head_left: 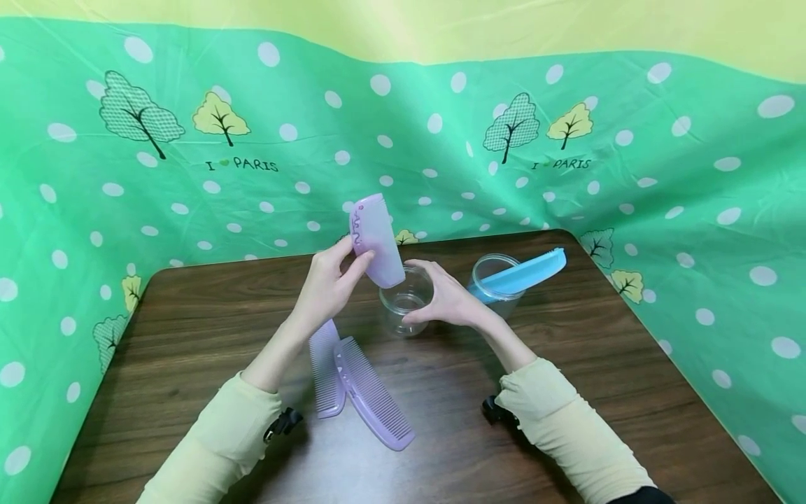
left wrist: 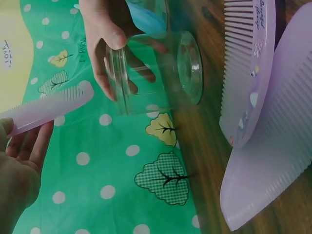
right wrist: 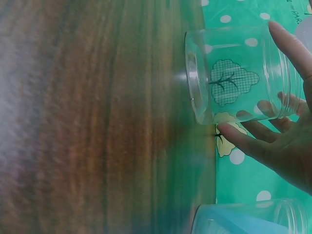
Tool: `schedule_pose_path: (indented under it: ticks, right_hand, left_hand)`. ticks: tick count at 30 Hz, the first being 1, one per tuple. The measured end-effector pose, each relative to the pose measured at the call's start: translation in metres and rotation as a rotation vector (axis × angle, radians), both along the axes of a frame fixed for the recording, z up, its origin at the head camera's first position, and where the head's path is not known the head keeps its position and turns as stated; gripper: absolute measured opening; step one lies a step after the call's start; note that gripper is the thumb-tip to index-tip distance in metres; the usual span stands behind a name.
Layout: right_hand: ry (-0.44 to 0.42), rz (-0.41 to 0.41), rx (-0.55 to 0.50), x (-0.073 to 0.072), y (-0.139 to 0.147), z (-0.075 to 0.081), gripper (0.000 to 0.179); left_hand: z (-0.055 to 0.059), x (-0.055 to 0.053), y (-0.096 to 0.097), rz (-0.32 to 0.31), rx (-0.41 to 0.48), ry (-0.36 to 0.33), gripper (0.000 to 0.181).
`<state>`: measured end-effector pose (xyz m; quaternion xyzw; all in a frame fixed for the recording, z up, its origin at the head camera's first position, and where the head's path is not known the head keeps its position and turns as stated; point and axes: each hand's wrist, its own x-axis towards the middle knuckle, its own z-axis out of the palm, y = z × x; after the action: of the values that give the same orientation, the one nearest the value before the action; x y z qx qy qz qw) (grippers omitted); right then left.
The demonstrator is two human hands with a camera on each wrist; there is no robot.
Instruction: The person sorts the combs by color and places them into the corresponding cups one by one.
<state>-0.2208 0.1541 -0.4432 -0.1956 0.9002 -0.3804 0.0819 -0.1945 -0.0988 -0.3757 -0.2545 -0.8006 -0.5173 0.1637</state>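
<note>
Right hand: fingers are grasping an upright, clear cylindrical jar
Left hand: fingers are pinching a pale-purple plastic comb near the jar's rim
Brown wood-grain table: two purple plastic combs are lying overlapped
Second clear jar: is holding a slanting blue plastic comb

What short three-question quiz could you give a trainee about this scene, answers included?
1. How many combs lie on the table?
2. True or false: the blue item rests in the jar that the right hand grips.
3. What does the left hand hold? A: the blue item; B: a purple comb; C: a lid.

Key:
1. Two, both purple.
2. False; it leans in the other jar.
3. B; the left wrist view shows it apart from the gripped jar.
</note>
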Motion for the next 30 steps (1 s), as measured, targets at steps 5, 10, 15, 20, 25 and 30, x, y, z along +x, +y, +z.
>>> schedule_pose_path:
  ticks: [5,10,15,20,25,30]
  right_hand:
    - [-0.007,0.02,-0.028,0.006,-0.001,-0.001,0.107]
    - [-0.003,0.029,-0.055,0.011,0.002,-0.002,0.106]
    - [-0.017,0.016,-0.065,0.016,0.006,-0.005,0.108]
    - [-0.017,0.005,-0.076,0.021,0.008,-0.007,0.109]
    - [-0.024,-0.015,-0.103,0.026,0.008,-0.008,0.108]
    - [-0.029,-0.031,-0.127,0.03,0.009,-0.01,0.108]
  left_hand:
    - [-0.007,-0.003,0.001,-0.014,0.044,-0.077,0.022]
    - [-0.014,-0.007,0.004,-0.024,0.057,-0.153,0.023]
    - [-0.02,-0.011,0.009,-0.06,0.077,-0.227,0.027]
    - [-0.023,-0.013,0.012,-0.07,0.091,-0.263,0.028]
    - [-0.026,-0.015,0.015,-0.043,0.047,-0.242,0.021]
    - [-0.03,-0.016,0.021,-0.024,0.023,-0.233,0.017]
